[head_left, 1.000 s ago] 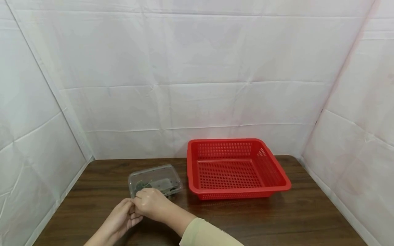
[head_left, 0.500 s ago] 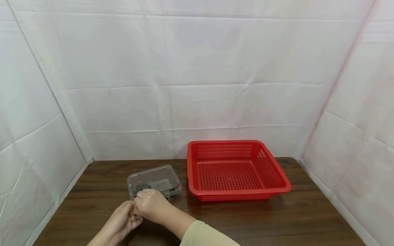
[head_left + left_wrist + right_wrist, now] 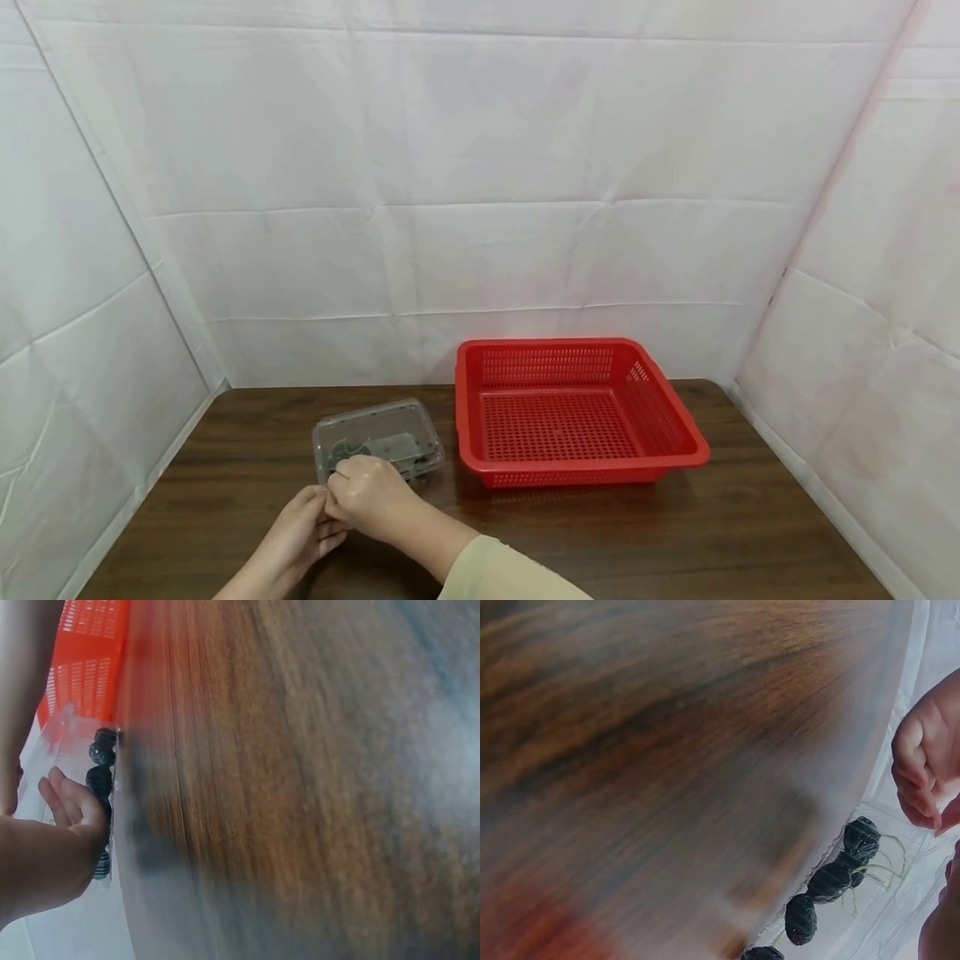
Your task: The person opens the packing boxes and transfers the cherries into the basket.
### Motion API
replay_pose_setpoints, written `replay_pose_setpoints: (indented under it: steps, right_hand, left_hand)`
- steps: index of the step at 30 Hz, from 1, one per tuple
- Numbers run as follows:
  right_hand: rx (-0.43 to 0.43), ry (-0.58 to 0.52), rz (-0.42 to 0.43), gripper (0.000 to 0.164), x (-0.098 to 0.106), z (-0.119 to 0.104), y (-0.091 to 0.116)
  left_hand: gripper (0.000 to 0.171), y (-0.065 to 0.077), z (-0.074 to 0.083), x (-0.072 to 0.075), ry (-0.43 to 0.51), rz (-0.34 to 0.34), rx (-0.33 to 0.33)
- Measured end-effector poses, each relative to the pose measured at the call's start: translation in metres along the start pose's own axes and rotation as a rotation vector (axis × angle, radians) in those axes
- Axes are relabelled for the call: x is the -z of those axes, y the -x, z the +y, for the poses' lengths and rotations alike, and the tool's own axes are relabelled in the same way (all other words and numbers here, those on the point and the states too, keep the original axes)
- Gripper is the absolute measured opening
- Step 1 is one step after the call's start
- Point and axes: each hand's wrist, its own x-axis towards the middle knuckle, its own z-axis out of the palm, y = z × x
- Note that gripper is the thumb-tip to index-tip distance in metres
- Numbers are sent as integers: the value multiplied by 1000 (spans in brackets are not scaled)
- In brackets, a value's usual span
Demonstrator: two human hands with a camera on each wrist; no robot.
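Observation:
A lidded clear plastic box (image 3: pixel 401 425) lies on the table, tilted slightly in outline. Through its walls show several dark, faintly striped round pieces (image 3: pixel 829 881) with thin green stems. At the box's near left corner, my left hand (image 3: pixel 300 529) pinches the edge with thumb and forefinger, its other fingers loosely bent. My right hand (image 3: pixel 367 492) meets it there, fingers curled down over the same corner, and hides that part of the box. In the left wrist view, the left hand (image 3: pixel 71 817) overlaps the row of dark pieces. The exact grip point is covered by the fingers.
A red perforated plastic basket (image 3: pixel 468 433) stands right of the box on the brown wooden table (image 3: pixel 720 533). White sheeting (image 3: pixel 480 250) encloses the table's back and sides. The right forearm, in a pale yellow-green sleeve (image 3: pixel 510 575), crosses the table's front.
Both hands stay at the box's near left corner with only slight finger movement. The box and basket keep their places; the whole view shifts a little up and down.

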Motion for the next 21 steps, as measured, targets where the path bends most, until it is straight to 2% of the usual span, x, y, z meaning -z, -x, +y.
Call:
replay_pose_setpoints:
  steps: [7,11,15,21]
  right_hand:
    - [-23,-33,-12,26,3,-2,-2]
    - [-22,-48,-32,26,6,-6,-3]
    - [10,-44,-41,28,8,-8,-4]
    - [47,5,-37,25,8,-6,-3]
  left_hand:
    - [14,-3,1,-7,-8,171,0]
    - [20,-3,3,-8,10,249,-7]
    - [24,0,5,-7,9,279,5]
    - [22,0,5,-4,-4,280,12]
